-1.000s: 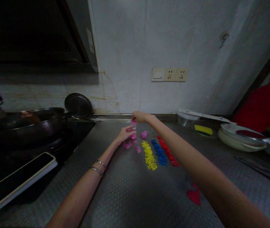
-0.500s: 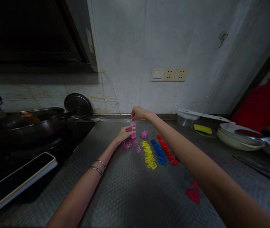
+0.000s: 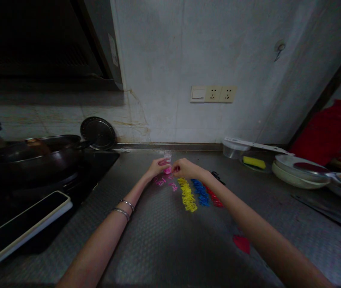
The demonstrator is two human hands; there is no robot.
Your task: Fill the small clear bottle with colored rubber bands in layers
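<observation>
Steadying a small clear cylindrical container with bright pink contents point(image 3: 168, 155), the left hand point(image 3: 157, 167) wraps its fingers around the side, its grip clamped on the wall. The container looks upright, near the back edge of the dull grey patterned metal surface point(image 3: 146, 248) and left of that edge's middle. Holding it from the side leaves the top uncovered, probably so that the mouth stays within reach from above.

The right hand point(image 3: 185, 168) is low, just beside the container, with its fingers curled downward; whether the fingertips meet or pinch something I cannot tell. Its closeness to the container probably makes for a short reach.

Thin pink plastic-looking loops point(image 3: 173, 186) lie scattered on the near side of the container, perhaps left loose because they are the colour being handled. Beyond them, toward the right edge, run three slanting rows of small loops: bright yellow point(image 3: 188, 195), deep blue point(image 3: 200, 193) and red point(image 3: 214, 196), the last partly hidden by the right forearm. Separate rows seem meant to stop the colours mixing. A flat red piece point(image 3: 241, 243) lies nearer the front edge, well apart from the rows, possibly set aside.
</observation>
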